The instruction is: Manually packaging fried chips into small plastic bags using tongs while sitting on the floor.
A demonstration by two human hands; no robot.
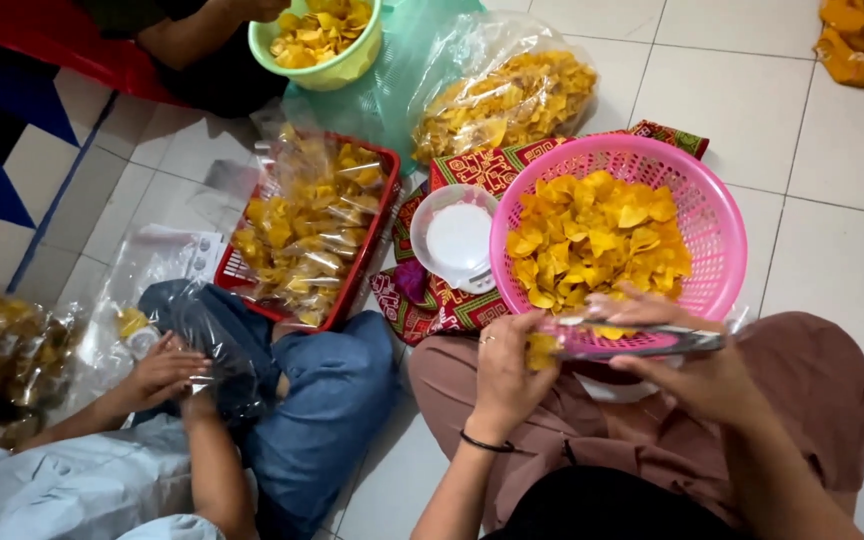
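**Thin bag, brittle chips, both hands busy beside the pink basket**

Down over the lap we look, and the landmark is the round pink plastic basket (714, 215), heaped with thin yellow fried chips (592, 240). Just in front of its near rim, the left hand (505, 372) is curled shut around a small bunch of those chips, pressed at the mouth of a thin clear plastic bag (642, 340). The right hand (697, 372) pinches that bag from the other side, thumb on top, fingers folded under, holding the film out flat across the lap.

By the look of it, the bag is feather-light, floppy and slick, so the edge of its mouth is the sensible place to hold it. The chips look stiff but brittle; a loose cupped hold suits them better than a squeeze.

Left of the basket sits a white plastic scoop-shaped bowl (457, 240) on a red patterned cloth (482, 168). Further left, a red plastic crate (372, 240) holds filled chip bags. Behind the basket lies a big clear sack of chips (502, 95), and beyond it a green bowl (337, 62). Far left of the basket, another person's hands (167, 370) work at clear plastic.
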